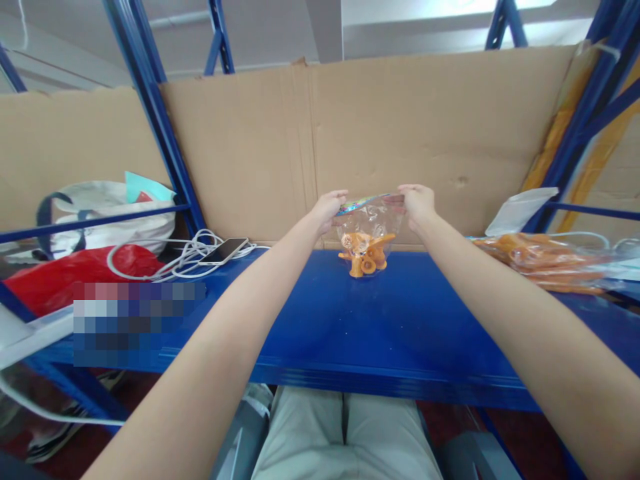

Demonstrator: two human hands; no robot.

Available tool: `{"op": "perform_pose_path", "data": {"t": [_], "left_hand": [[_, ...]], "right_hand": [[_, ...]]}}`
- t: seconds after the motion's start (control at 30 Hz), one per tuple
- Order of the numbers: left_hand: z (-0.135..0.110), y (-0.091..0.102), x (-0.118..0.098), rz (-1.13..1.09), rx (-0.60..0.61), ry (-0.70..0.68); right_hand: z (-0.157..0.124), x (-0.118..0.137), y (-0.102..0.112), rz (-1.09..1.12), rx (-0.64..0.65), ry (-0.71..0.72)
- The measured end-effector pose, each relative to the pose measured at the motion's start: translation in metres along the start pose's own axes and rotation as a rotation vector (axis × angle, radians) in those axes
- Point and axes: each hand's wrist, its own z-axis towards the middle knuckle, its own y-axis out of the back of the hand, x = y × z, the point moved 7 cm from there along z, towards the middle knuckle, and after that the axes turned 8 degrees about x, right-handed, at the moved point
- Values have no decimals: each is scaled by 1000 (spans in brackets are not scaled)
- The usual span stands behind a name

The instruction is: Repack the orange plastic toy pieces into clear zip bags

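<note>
A clear plastic bag [373,219] with a coloured strip along its top edge hangs between my two hands. Several orange plastic pieces [367,253], some with round hollow ends, lie in its bottom, close to or touching the blue tabletop. My left hand [329,208] pinches the bag's upper left corner. At the upper right corner, my right hand [418,204] has its fingers closed on the same bag. Both arms reach forward over the surface.
The blue shelf top [320,313] meets a cardboard panel [380,133] at the back. Bagged orange pieces [540,257] lie at right. A phone [225,251], white cables [193,257] and a red bag [100,270] are at left. Blue posts [150,100] frame the sides.
</note>
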Motion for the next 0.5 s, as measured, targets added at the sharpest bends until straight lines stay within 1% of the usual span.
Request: {"op": "perform_pose_path", "data": {"t": [0.13, 0.23, 0.3, 0.37, 0.5], "left_hand": [[-3, 3, -3, 54, -1, 47], [-4, 8, -12, 81, 12, 33], [-4, 14, -23, 103, 6, -15], [-4, 23, -38, 149, -25, -87], [-14, 46, -78, 272, -167, -296]], "right_hand": [[2, 1, -3, -21, 35, 18], [10, 6, -6, -30, 71, 67], [16, 13, -9, -40, 98, 118], [21, 24, -14, -58, 120, 183], [20, 59, -25, -108, 107, 348]]}}
